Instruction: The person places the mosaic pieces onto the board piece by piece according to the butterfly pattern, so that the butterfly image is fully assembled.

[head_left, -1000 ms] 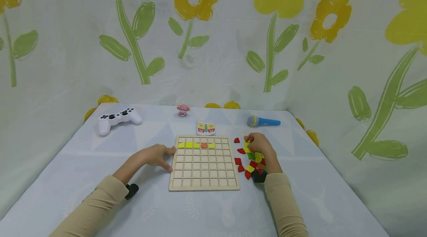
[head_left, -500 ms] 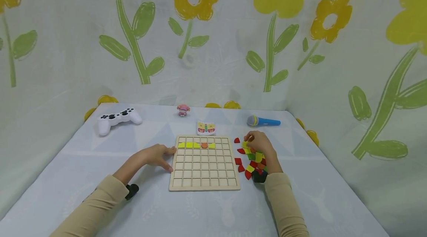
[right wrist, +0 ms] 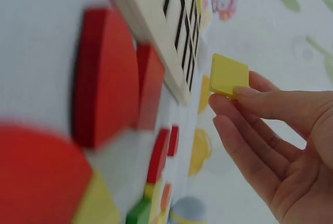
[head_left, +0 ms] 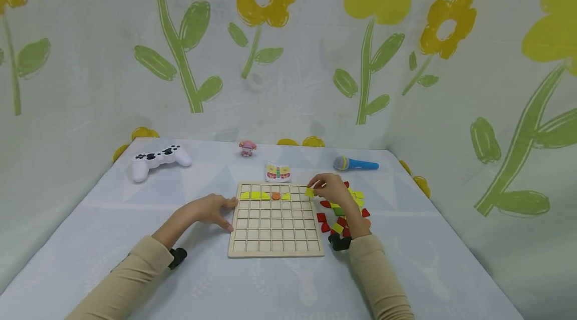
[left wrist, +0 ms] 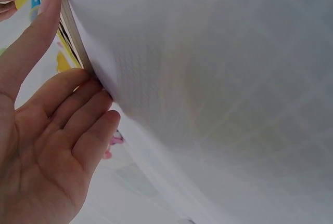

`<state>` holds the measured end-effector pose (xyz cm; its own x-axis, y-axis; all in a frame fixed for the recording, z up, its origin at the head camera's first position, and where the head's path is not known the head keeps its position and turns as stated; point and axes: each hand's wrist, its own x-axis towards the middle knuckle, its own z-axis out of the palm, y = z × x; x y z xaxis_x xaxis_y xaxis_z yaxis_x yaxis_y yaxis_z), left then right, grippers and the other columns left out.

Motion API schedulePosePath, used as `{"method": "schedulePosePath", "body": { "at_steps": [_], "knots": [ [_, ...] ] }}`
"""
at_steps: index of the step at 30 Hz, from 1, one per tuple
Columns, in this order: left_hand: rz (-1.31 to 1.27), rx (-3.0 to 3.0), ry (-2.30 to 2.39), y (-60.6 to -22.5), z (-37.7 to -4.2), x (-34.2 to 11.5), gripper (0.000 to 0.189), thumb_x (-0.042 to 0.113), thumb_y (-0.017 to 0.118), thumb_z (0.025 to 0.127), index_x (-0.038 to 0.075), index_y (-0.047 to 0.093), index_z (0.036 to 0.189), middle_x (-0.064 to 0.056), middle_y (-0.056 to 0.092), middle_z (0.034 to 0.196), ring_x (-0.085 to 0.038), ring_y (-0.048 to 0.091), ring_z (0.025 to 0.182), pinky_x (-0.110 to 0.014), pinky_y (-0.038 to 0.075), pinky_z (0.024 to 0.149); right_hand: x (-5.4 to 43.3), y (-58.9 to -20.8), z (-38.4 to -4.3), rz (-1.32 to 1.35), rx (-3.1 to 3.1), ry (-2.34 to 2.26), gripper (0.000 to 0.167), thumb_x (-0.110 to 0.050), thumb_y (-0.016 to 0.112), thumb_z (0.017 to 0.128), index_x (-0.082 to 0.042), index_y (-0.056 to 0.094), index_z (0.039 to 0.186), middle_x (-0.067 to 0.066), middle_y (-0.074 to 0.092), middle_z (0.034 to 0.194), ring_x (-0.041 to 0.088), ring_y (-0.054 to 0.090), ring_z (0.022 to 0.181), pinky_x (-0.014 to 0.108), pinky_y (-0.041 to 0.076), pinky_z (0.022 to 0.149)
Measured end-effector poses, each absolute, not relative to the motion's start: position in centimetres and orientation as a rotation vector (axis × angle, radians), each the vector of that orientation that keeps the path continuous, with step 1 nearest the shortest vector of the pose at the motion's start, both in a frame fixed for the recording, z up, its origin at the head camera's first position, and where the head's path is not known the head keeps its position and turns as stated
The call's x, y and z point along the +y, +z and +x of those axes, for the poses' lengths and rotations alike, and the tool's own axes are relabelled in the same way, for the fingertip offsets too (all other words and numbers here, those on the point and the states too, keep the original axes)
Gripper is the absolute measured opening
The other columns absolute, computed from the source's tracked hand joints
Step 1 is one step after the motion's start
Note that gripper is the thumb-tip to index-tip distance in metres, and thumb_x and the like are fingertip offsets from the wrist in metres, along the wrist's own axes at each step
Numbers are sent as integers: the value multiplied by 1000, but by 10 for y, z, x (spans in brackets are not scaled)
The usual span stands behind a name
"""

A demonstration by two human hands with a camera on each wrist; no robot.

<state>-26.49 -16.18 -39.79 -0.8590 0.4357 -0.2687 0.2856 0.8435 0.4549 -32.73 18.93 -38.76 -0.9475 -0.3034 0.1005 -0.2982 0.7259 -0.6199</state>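
My right hand (head_left: 332,189) pinches a yellow square tile (right wrist: 228,76) between thumb and fingers, over the upper right corner of the wooden grid board (head_left: 277,235). My left hand (head_left: 209,209) rests at the board's left edge, its thumb and fingertips touching the side with the fingers loosely bent. In the board's second row from the top lie several yellow pieces (head_left: 255,196) and one orange round piece (head_left: 276,196). A loose pile of red, yellow, green and orange tiles (head_left: 338,228) lies right of the board, partly hidden by my right forearm.
Behind the board stands a small picture card (head_left: 278,173) with a butterfly-like pattern. A pink figurine (head_left: 247,148) is farther back. To the left lies a white game controller (head_left: 161,161), and a blue toy microphone (head_left: 356,163) lies at the back right.
My right hand has moved left from the tile pile to the board's upper right corner, carrying the yellow square tile. The left hand has stayed at the board's edge.
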Motion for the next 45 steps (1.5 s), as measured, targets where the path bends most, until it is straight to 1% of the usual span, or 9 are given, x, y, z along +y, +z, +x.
{"method": "schedulePosePath", "body": {
  "at_steps": [4,8,10,17,24,29,36,41,45],
  "knots": [
    [535,2658,574,-398,-264,-162,86,34,83,74,1,44,142,-18,40,147,-44,33,135,-57,30,107,179,-390,-325,-559,2905,-1015,13,-2,69,86,-11,75,95,5,69,89,18,65,74,30,55,66],
    [542,2659,578,-397,-265,-163,86,34,83,73,1,44,142,-18,40,147,-44,33,135,-57,30,107,173,-392,-324,-616,2903,-1020,14,1,69,85,-6,75,95,7,70,90,19,67,76,31,56,68],
    [547,2659,581,-398,-265,-163,86,34,83,73,0,44,142,-18,40,147,-44,33,135,-57,30,107,171,-393,-323,-618,2904,-1015,14,2,70,85,-6,75,96,7,70,90,19,67,77,31,56,68],
    [552,2663,580,-400,-267,-163,86,34,83,73,1,45,142,-18,41,147,-44,34,134,-57,30,106,166,-395,-323,-572,2909,-952,15,-3,71,86,-13,77,96,0,70,89,16,66,82,30,55,75],
    [536,2663,567,-398,-267,-163,86,35,83,73,2,44,143,-20,41,146,-44,34,134,-57,31,106,164,-395,-323,-601,2882,-943,16,-1,68,88,-8,77,99,4,72,97,18,67,88,31,55,79],
    [510,2662,566,-399,-267,-162,87,36,83,73,3,44,143,-20,41,146,-43,34,135,-58,31,106,164,-396,-323,-602,2858,-900,16,-4,70,87,-7,76,102,4,71,99,18,66,90,33,54,82],
    [515,2651,568,-401,-268,-163,86,36,83,73,4,44,143,-19,41,147,-43,33,135,-57,31,106,164,-394,-319,-629,2811,-846,15,-3,70,87,-8,75,100,1,70,94,18,61,87,32,53,80],
    [527,2647,561,-400,-270,-163,86,36,82,74,4,43,144,-18,40,148,-41,33,136,-56,30,107,162,-389,-321,-676,2785,-760,16,-5,72,86,-7,74,102,2,70,98,18,62,88,30,53,79],
    [523,2644,560,-400,-270,-163,86,35,83,74,4,43,143,-18,40,148,-41,33,136,-56,30,107,157,-383,-326,-663,2756,-707,15,-8,73,85,-9,75,100,1,70,99,16,61,87,29,53,78]
  ]
}}
